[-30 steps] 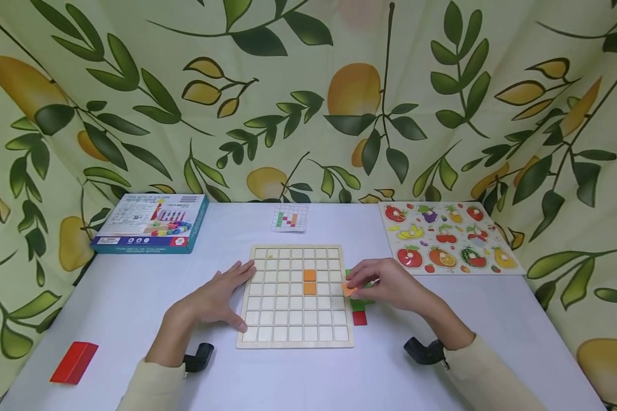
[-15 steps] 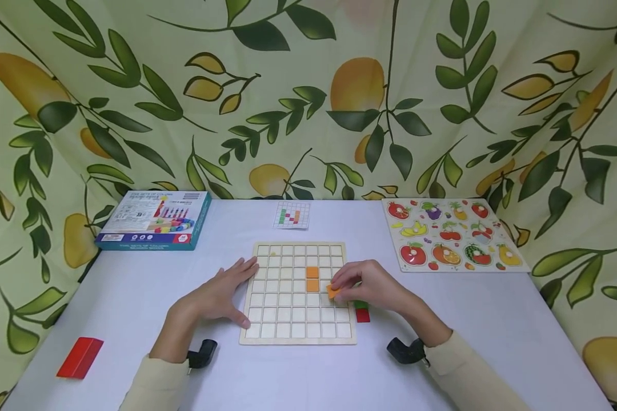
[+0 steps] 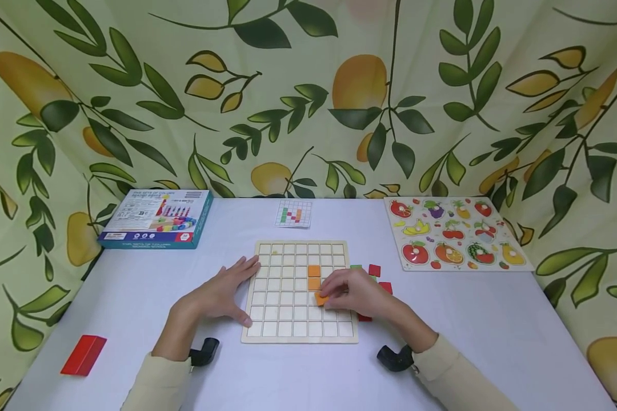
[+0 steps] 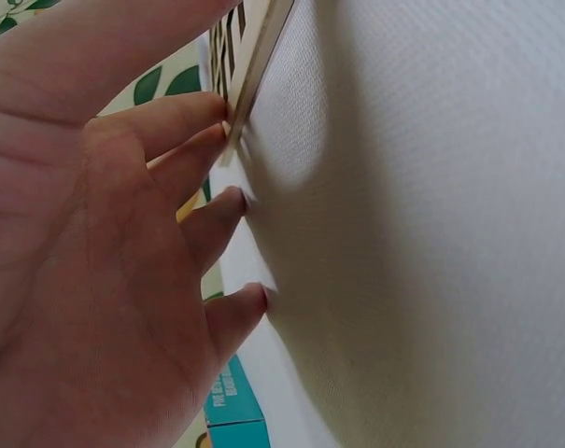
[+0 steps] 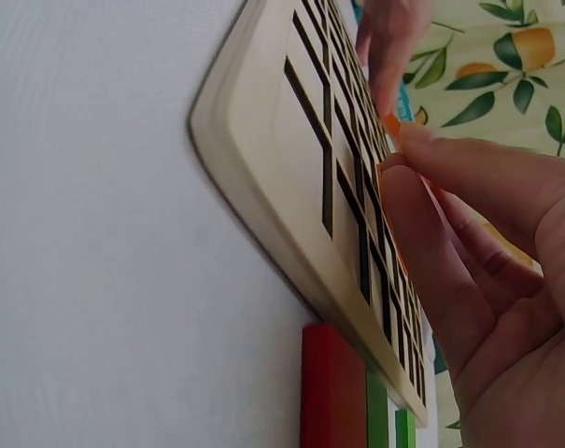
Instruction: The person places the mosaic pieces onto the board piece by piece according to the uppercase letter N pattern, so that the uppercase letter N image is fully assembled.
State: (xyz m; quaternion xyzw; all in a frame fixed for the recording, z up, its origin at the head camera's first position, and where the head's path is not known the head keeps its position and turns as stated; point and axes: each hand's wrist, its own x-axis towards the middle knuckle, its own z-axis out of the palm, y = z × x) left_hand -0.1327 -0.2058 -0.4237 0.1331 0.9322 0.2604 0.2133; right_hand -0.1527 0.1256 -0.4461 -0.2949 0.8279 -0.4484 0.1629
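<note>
A wooden grid board [image 3: 300, 340] with square cells lies flat on the white-covered table. My right hand [image 3: 361, 294] pinches an orange square tile [image 3: 320, 299] between thumb and fingers, close over the grid; the tile is tilted in the right wrist view. Just beyond it, two orange tiles [image 3: 314, 277] sit in neighbouring cells of one column. My left hand [image 3: 217, 294] rests along the board's left edge, fingers spread and thumb near the lower left corner. In the left wrist view, some fingertips [image 4: 217, 107] touch the board's side and others the tablecloth.
Loose red tiles [image 3: 374, 270] and green tiles [image 3: 356, 266] lie right of the board, partly behind my right hand. A patterned card [image 3: 293, 214] is at the back, a box [image 3: 156, 220] back left, a fruit puzzle board [image 3: 457, 268] back right, a red block [image 3: 84, 355] front left.
My right hand has carried the orange tile leftward from beside the board to over the grid, uncovering red and green tiles. The left hand stays at the board's edge.
</note>
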